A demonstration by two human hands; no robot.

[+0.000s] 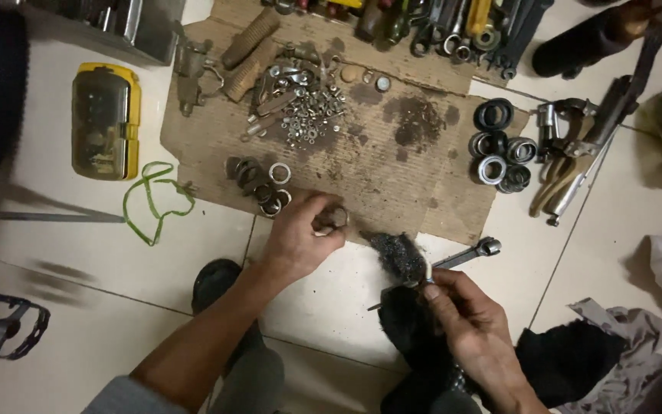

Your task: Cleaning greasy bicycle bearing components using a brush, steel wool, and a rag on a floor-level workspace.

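Fingers of our left hand pinch a small metal ring at the near edge of the stained cardboard sheet on the tiled floor. Our right hand grips a dirty black rag close around a slim metal rod. Loose nuts and washers lie heaped farther up the cardboard.

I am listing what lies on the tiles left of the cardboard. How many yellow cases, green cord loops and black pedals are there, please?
Yellow case: 1
Green cord loop: 1
Black pedal: 1
Total: 3
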